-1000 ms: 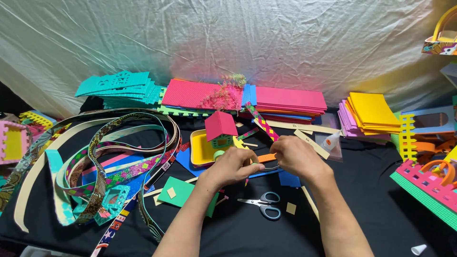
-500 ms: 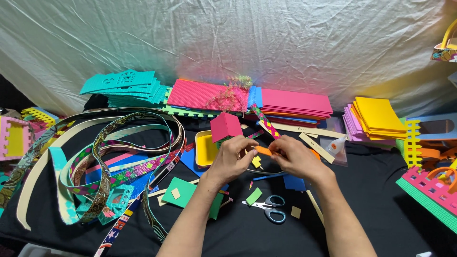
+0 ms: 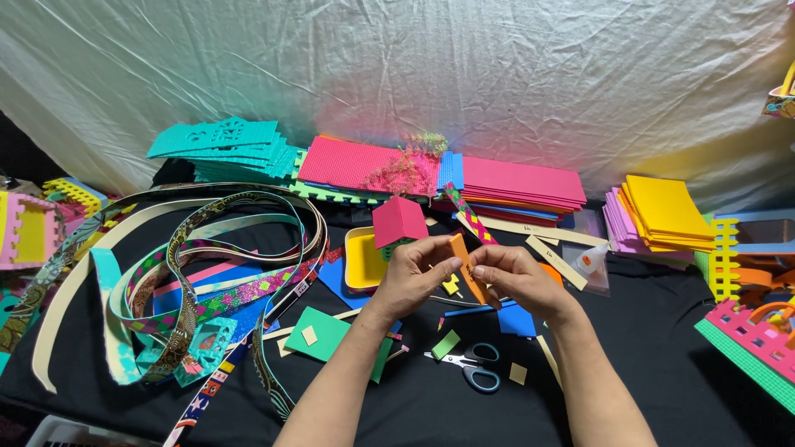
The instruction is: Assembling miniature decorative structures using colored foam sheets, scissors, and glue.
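You hold the orange foam strip [image 3: 466, 266] just right of the frame's centre, lifted above the black desk [image 3: 662, 348]. Your left hand [image 3: 411, 277] pinches its upper end, fingers [image 3: 437, 248] closed on it, and your right hand [image 3: 515, 276] closes its fingers on the lower part. The strip's long axis runs steeply, nearly upright in the frame, its top leaning toward the upper left and its lower end pointing down and right, toward the scissors [image 3: 470, 365].

The likeliest trouble, as I judge it: the strip is thin and soft, so pinching hard or pulling the two ends against each other could crease or tear it. A loose grip could let it drop among the small cut scraps [image 3: 445, 344] below, where it would be easy to lose. The small pink-roofed foam house [image 3: 397, 223] on the yellow tray [image 3: 362, 265] stands just beyond your left hand; a careless swing of the hand could knock it over. The glue bottle [image 3: 590, 260] lies near your right hand.
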